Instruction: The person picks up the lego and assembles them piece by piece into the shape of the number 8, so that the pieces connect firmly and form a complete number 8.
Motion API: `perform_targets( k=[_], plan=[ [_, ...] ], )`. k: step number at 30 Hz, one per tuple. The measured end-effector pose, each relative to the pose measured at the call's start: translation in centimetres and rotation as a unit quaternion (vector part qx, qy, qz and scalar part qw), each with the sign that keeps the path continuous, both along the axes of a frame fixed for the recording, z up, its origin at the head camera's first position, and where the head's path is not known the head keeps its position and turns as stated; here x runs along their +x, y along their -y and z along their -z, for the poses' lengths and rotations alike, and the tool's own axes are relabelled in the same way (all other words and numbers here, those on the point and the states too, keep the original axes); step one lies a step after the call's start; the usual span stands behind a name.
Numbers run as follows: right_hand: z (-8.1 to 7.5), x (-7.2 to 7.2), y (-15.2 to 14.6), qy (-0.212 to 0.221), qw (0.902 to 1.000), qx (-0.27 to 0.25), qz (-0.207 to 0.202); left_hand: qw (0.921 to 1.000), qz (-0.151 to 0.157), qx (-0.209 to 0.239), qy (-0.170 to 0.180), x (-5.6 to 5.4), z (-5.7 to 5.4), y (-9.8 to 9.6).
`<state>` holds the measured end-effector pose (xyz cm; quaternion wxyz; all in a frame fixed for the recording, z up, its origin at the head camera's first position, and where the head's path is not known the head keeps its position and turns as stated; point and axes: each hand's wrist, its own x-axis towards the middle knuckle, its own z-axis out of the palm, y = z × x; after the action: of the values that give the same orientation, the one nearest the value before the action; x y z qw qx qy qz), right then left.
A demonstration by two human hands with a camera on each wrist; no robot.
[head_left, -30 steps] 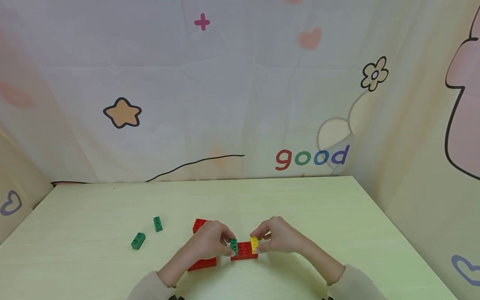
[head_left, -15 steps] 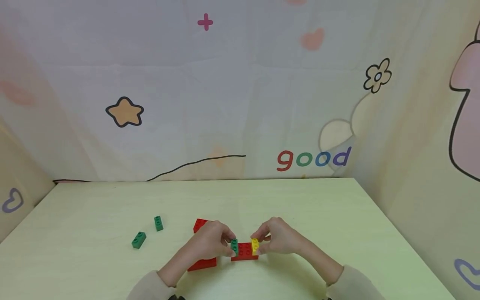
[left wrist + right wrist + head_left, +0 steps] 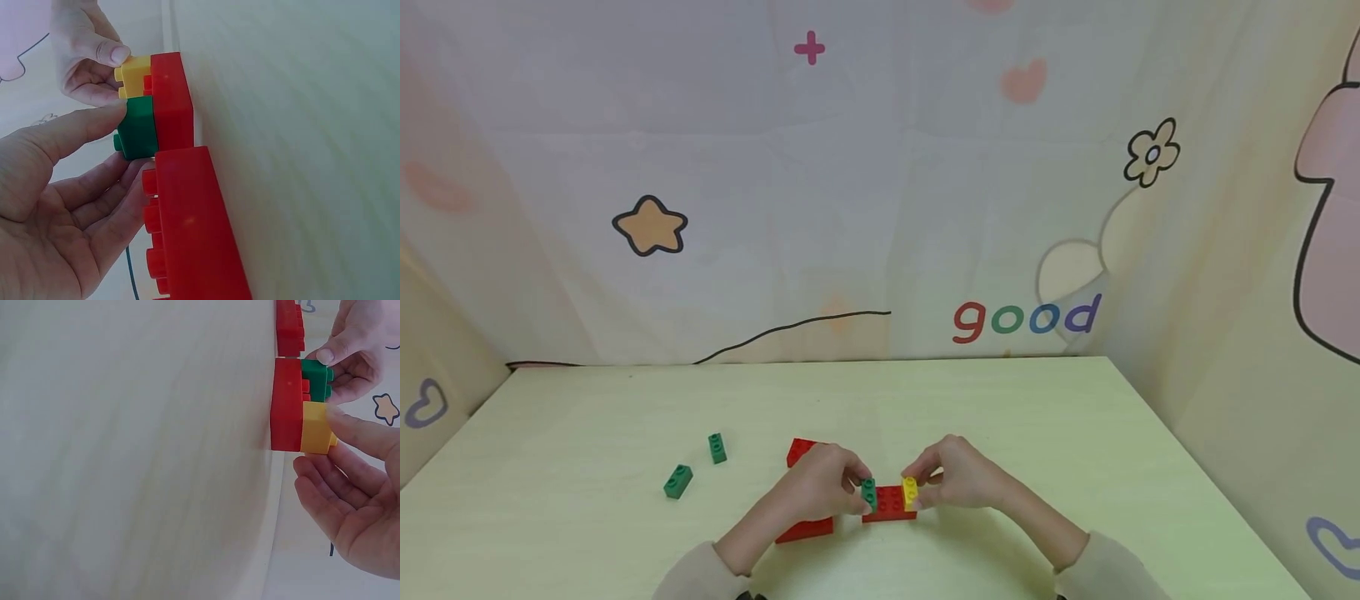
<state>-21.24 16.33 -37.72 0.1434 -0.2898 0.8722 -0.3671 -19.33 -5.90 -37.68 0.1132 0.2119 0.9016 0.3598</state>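
Observation:
A red toy brick [image 3: 891,501] lies on the table, with a green brick [image 3: 868,494] on its left end and a yellow brick [image 3: 910,493] on its right end. Two rows of red studs show between them. My left hand [image 3: 827,483] pinches the green brick between thumb and fingers. On the other side, my right hand [image 3: 957,473] pinches the yellow brick. In the left wrist view the green brick [image 3: 139,127] sits flush against the stud side of the red one. The right wrist view shows the yellow brick [image 3: 315,427] flush at the near end.
More red bricks [image 3: 805,530] lie to the left, partly hidden under my left forearm. Two loose green bricks [image 3: 677,482] rest further left on the table [image 3: 1000,400]. A printed cloth [image 3: 760,183] hangs behind the table's back edge.
The head view shifts very slightly. Both hands keep the same grips, and the bricks stay in place.

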Motion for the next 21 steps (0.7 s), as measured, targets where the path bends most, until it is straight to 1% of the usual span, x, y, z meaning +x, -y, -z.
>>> perform_targets(
  k=[7, 14, 16, 21],
  plan=[
    [0.2, -0.2, -0.1, 0.006, 1.0, -0.005, 0.0, 0.9998, 0.017, 0.001, -0.007, 0.0, 0.1, 0.6],
    [0.1, 0.0, -0.1, 0.007, 0.9999, -0.002, 0.008, 0.9983, 0.044, 0.024, -0.029, -0.2, 0.4, 2.2],
    [0.1, 0.0, -0.1, 0.009, 0.9999, -0.003, 0.009, 0.9981, 0.044, 0.031, -0.031, -0.2, 0.5, 2.7],
    [0.1, 0.1, -0.2, 0.011, 0.9999, -0.005, 0.008, 0.9988, 0.033, 0.034, -0.015, 0.3, 0.4, 3.9]
  ],
)
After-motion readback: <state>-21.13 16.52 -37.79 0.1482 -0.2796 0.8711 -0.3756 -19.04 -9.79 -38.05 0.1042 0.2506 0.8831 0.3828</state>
